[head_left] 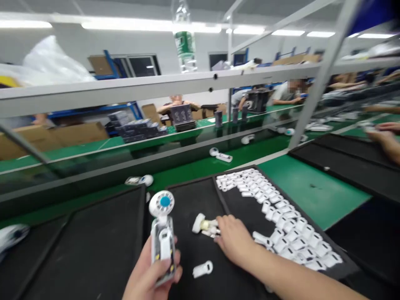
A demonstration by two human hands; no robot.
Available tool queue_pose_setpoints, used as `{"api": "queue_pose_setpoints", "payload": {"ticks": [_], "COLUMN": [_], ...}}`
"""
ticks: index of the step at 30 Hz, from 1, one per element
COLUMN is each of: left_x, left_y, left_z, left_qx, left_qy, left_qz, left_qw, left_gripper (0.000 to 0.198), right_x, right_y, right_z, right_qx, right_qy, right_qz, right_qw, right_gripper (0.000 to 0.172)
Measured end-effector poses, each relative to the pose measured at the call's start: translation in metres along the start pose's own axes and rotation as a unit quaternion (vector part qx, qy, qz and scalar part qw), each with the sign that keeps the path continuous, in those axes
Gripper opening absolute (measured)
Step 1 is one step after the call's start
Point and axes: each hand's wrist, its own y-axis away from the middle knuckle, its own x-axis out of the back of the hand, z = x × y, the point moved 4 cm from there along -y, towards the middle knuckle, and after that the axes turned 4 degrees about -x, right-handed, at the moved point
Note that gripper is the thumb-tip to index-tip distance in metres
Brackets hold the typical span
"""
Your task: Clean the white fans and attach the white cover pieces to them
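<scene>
In my left hand (153,266) is a small handheld fan (163,229), held upright with its round white head and blue centre at the top. The front of its handle is uncovered, and a white slotted piece lies against it under my thumb. My right hand (233,237) reaches down to the black tray (190,196), fingers together and bent at a little cluster of white parts (206,226), one with a yellowish middle. Its fingertips are partly hidden, so what they pinch does not show. A loose white cover piece (203,269) lies between my hands.
Many white cover pieces (287,225) fill the tray's right compartment. Other black trays (93,233) flank it. Fans (220,155) lie along the green conveyor belt (187,166) beyond. A metal shelf rail (125,93) with a bottle (184,41) crosses above. A co-worker's hands (386,135) are at right.
</scene>
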Motion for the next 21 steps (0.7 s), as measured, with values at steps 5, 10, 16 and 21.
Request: {"api": "queue_pose_setpoints", "payload": {"ticks": [5, 10, 16, 21], "left_x": [-0.012, -0.012, -0.028, -0.028], "left_y": [0.01, 0.015, 0.019, 0.019], "left_z": [0.019, 0.016, 0.013, 0.011], "left_qx": [-0.038, -0.046, -0.057, -0.075], "left_qy": [0.057, 0.037, 0.006, -0.002], "left_qz": [-0.036, -0.054, -0.1, -0.087], "left_qw": [0.997, 0.997, 0.993, 0.993], "left_gripper": [0.049, 0.042, 0.046, 0.05], "right_x": [-0.001, 0.04, 0.064, 0.064], "right_y": [0.004, 0.033, 0.067, 0.065], "right_z": [0.018, -0.004, -0.056, -0.054], "right_qx": [0.01, 0.096, 0.218, 0.196], "right_qy": [0.01, -0.132, -0.25, -0.273], "right_qz": [-0.052, 0.081, 0.088, 0.057], "right_qw": [0.999, 0.983, 0.939, 0.94], "right_gripper": [0.025, 0.026, 0.022, 0.024]}}
